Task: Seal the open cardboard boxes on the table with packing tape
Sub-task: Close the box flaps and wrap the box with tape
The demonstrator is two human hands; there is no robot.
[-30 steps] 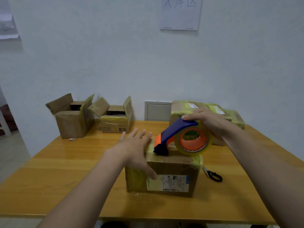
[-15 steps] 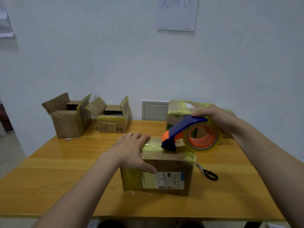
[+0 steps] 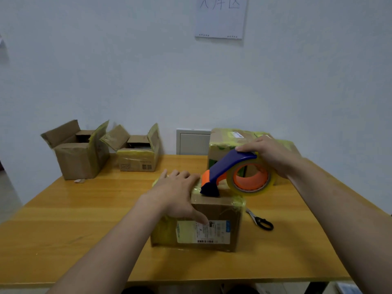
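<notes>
A closed cardboard box [image 3: 220, 215] with a shipping label on its front stands in the middle of the wooden table [image 3: 84, 219]. My left hand [image 3: 177, 193] lies flat on its top, thumb hanging over the front face. My right hand [image 3: 267, 153] grips the blue and orange tape dispenser [image 3: 231, 172], which carries a roll of clear tape. The dispenser's blue nose presses on the box top, right of my left hand. Two open boxes, the larger box [image 3: 78, 153] and the smaller box [image 3: 137, 153], stand at the back left with flaps up.
A taped box [image 3: 224, 143] sits at the back right, partly behind my right hand. Black-handled scissors [image 3: 259, 220] lie on the table just right of the middle box. A white wall panel [image 3: 193, 142] and a paper sheet [image 3: 220, 16] are on the wall behind.
The dispenser and my right hand have shifted right along the box top. My left hand stays flat on the box. The camera view has drifted slightly.
</notes>
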